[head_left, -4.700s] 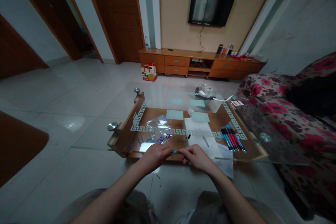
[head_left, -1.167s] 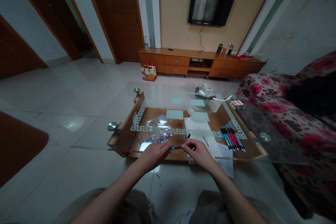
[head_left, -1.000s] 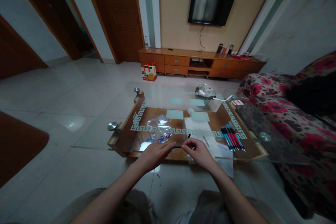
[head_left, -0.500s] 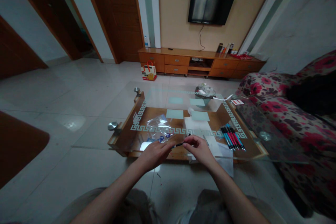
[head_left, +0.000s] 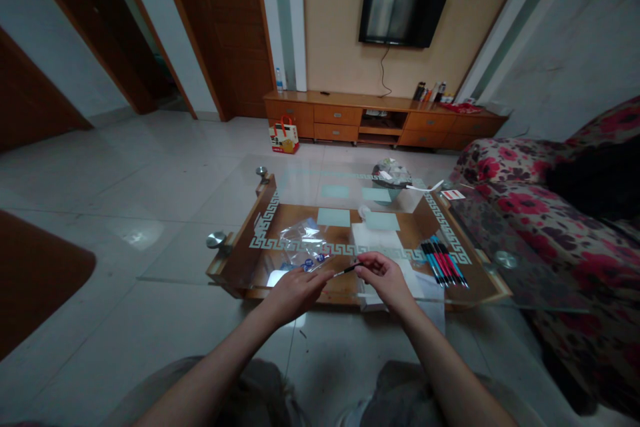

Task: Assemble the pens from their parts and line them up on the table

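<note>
My left hand (head_left: 296, 290) and my right hand (head_left: 386, 277) are held close together over the near edge of the glass coffee table (head_left: 235, 260). A thin dark pen (head_left: 345, 271) spans the gap between them, tilted up to the right. My right fingers pinch its right end and my left fingertips close on its left end. How much of the pen sits inside my left hand is hidden. A row of several blue, red and black pens (head_left: 444, 263) lies on the glass to the right of my right hand.
A clear plastic bag (head_left: 303, 243) with small blue items lies beyond my left hand. White paper sheets (head_left: 383, 243) lie beyond my right hand. A floral sofa (head_left: 550, 213) stands on the right. A bowl (head_left: 391, 173) sits at the table's far end.
Both hands rose and moved slightly away from me over the table. The pen's blue section near my left hand is no longer visible, and the pen now tilts upward to the right.
</note>
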The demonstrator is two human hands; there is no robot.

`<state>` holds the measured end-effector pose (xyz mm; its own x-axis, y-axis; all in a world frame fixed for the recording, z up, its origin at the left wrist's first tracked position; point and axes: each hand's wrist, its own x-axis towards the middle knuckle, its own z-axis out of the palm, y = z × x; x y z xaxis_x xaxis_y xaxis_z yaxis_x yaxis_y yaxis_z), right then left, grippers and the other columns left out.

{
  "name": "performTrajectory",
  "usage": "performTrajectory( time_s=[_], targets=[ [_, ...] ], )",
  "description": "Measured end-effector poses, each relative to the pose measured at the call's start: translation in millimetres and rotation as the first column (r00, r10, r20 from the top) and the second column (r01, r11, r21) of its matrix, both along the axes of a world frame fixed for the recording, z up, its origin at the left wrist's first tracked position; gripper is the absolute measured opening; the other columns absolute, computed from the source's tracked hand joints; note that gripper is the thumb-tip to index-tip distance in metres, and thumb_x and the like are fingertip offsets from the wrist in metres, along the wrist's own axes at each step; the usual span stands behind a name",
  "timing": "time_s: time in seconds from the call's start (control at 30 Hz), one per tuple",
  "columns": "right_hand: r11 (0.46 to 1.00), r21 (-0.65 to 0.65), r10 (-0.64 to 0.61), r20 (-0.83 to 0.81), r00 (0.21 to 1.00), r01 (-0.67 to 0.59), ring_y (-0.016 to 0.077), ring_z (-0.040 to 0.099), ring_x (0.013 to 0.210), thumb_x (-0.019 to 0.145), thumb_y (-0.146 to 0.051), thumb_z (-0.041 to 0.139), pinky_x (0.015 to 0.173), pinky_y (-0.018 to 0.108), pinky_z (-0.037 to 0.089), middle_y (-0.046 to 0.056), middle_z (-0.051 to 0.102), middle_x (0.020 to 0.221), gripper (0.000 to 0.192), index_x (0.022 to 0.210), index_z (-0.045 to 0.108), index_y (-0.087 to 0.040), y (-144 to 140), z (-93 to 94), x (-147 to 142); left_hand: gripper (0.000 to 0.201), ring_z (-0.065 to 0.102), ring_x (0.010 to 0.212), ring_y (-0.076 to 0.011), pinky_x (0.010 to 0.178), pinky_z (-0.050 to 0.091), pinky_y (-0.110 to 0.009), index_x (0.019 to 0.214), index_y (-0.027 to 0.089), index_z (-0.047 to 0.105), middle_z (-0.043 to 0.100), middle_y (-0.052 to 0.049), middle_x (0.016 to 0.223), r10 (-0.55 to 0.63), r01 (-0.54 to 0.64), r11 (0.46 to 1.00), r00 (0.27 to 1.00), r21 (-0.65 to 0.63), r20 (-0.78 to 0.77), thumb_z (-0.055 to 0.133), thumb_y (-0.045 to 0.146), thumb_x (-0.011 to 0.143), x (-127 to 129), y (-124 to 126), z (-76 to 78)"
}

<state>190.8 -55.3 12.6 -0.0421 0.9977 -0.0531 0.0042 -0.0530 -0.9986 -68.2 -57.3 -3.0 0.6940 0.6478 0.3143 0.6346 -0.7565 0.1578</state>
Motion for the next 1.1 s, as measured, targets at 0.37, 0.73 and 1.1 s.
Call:
performTrajectory(
  time_s=[0.37, 0.73, 1.1],
  targets=[
    [0.972, 0.083, -0.227, 0.057, 0.972, 0.222, 0.0175, 0.062, 0.075, 0.07, -0.043, 0.077, 0.066, 0.029, 0.049, 0.007, 0.07, 0.086, 0.041, 0.098, 0.068, -0.015, 15, 0.6, 24, 0.042, 0.065, 0.077, -0.0187, 0.072, 0.053, -0.031, 0.131, 0.021, 0.053, 0.073, -0.007, 0.095, -0.006, 0.006, 1.0, 1.0, 0.028, 0.019, 0.052, 0.013, 0.09, -2, 1, 1.9],
    [0.938, 0.343, -0.257, 0.601, 0.757, 0.046, 0.0187, 0.065, 0.077, 0.082, -0.025, 0.056, 0.074, 0.03, 0.048, 0.003, 0.07, 0.085, 0.017, 0.096, 0.065, -0.02, 16, -0.5, 41, 0.041, 0.064, 0.076, -0.0173, 0.073, 0.052, -0.03, 0.131, 0.021, 0.054, 0.073, -0.007, 0.095, -0.012, 0.011, 0.999, 1.0, 0.035, 0.026, 0.052, 0.013, 0.09, 0, 1, 0.6],
    [0.942, 0.335, -0.241, 0.69, 0.682, -0.006, 0.0177, 0.063, 0.075, 0.082, -0.02, 0.053, 0.073, 0.029, 0.047, 0.003, 0.07, 0.088, 0.022, 0.103, 0.063, -0.021, 23, -23.3, 32, 0.042, 0.065, 0.077, -0.0181, 0.073, 0.052, -0.031, 0.132, 0.022, 0.053, 0.073, -0.007, 0.095, -0.007, 0.007, 0.999, 1.0, 0.032, 0.021, 0.053, 0.014, 0.091, -1, 1, -1.8]
  ],
)
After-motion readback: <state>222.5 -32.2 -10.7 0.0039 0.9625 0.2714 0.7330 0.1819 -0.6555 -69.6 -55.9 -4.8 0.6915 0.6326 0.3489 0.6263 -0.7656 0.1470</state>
